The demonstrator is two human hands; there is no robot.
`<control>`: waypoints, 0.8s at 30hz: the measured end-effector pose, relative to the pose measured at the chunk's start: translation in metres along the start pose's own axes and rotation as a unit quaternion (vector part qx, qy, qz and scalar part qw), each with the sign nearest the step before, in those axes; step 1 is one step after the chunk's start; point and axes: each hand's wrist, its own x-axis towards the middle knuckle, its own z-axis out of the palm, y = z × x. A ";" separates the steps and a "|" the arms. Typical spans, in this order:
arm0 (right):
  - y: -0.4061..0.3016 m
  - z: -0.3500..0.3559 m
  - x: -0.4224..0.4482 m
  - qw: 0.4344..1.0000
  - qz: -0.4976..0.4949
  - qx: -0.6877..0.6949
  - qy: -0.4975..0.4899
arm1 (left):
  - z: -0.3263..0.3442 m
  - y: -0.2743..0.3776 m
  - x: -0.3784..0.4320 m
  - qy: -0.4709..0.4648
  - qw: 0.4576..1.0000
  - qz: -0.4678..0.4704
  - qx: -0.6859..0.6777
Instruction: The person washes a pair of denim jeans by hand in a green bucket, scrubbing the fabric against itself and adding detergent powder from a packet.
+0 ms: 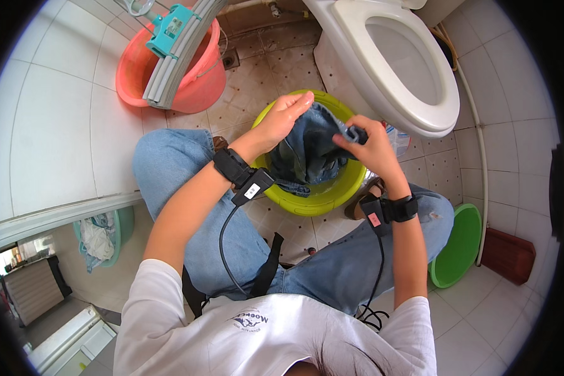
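A wet dark-blue denim garment hangs from both hands into a yellow-green plastic basin on the floor between my knees. My left hand grips its upper edge on the left, thumb on top. On the right, my right hand pinches a bunched fold of the same edge, so the cloth is stretched between them. The garment's lower part rests in the basin, where a little water shows at the front. One strip of denim lies near the basin's front-left wall.
A coral bucket with a turquoise sponge mop across it stands at the back left. The toilet overhangs close on the right. A green basin leans by the right wall. Cables run from both wrist straps.
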 end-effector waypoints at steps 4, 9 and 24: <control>0.014 0.009 0.007 0.981 -0.037 0.169 0.084 | 0.007 -0.006 0.004 0.042 0.997 0.032 -0.049; -0.019 0.075 -0.002 0.972 -0.065 0.028 0.224 | 0.042 -0.024 0.001 0.199 0.968 0.027 -0.149; -0.001 0.055 0.035 0.945 0.145 0.035 0.292 | 0.073 -0.011 0.013 0.243 0.954 0.155 0.083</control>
